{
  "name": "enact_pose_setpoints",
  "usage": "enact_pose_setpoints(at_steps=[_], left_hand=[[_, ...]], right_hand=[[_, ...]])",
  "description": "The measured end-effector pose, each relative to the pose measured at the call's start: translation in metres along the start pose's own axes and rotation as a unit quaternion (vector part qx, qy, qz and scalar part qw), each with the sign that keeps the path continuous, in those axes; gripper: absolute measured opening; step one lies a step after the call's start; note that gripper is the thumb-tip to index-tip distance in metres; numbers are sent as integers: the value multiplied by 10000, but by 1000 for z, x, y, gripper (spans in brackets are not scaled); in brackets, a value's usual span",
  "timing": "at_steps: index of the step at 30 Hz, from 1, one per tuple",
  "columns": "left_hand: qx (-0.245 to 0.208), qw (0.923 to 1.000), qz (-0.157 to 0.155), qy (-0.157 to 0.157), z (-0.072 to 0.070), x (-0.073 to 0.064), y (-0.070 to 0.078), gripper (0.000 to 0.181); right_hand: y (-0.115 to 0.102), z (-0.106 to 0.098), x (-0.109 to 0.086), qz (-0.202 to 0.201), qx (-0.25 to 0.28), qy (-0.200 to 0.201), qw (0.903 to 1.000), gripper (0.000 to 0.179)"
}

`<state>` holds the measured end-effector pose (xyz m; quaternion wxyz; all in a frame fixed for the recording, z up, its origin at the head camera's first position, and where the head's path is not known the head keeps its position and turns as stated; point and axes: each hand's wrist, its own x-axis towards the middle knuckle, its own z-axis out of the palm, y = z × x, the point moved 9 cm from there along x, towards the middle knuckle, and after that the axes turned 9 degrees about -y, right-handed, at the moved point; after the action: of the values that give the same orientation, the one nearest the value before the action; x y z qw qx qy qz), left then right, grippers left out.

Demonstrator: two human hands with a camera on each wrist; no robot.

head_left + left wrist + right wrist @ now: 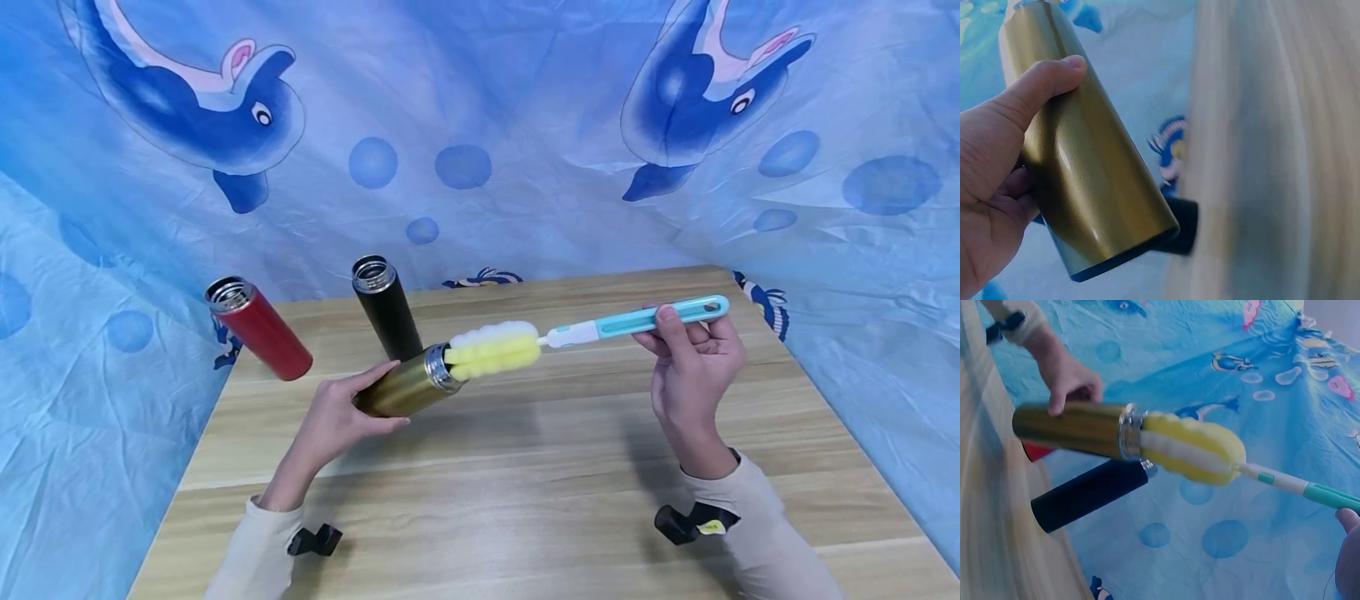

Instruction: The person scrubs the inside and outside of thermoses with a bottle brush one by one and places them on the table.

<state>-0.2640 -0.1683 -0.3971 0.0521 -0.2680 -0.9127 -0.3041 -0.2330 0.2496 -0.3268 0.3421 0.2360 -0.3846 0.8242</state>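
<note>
My left hand [341,417] grips a gold metal flask [401,387] around its body, tilted with its open mouth toward the right. In the left wrist view the thumb lies along the side of the gold flask [1085,156]. My right hand [693,367] pinches the turquoise handle of a bottle brush [637,323]. The brush's yellow and white sponge head [1194,450] is partly inside the flask's mouth; most of the sponge still shows outside. How far the tip reaches inside is hidden.
A black flask [390,317] stands uncapped just behind the gold one. Farther left stands an uncapped red flask [262,333]. Both are on the wooden table [525,500]. A blue dolphin-print sheet [525,233] hangs behind and beside the table.
</note>
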Motion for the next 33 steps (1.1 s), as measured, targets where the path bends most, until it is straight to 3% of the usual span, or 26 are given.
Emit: enact_pose_setpoints(at_steps=[6, 14, 25, 33], left_hand=[[-16, 10000, -4, 77, -8, 2, 5, 79], [30, 9999, -154, 67, -8, 3, -2, 79], [307, 9995, -1, -51, 0, 10, 4, 77], [383, 9991, 174, -8, 3, 11, 8, 77]], right_hand=[[-3, -9, 3, -49, 141, 270, 9995, 13], [-1, -21, 3, 254, 631, 648, 9956, 14], [4, -8, -5, 603, 703, 246, 9954, 11], [10, 0, -8, 569, 704, 47, 9959, 11]])
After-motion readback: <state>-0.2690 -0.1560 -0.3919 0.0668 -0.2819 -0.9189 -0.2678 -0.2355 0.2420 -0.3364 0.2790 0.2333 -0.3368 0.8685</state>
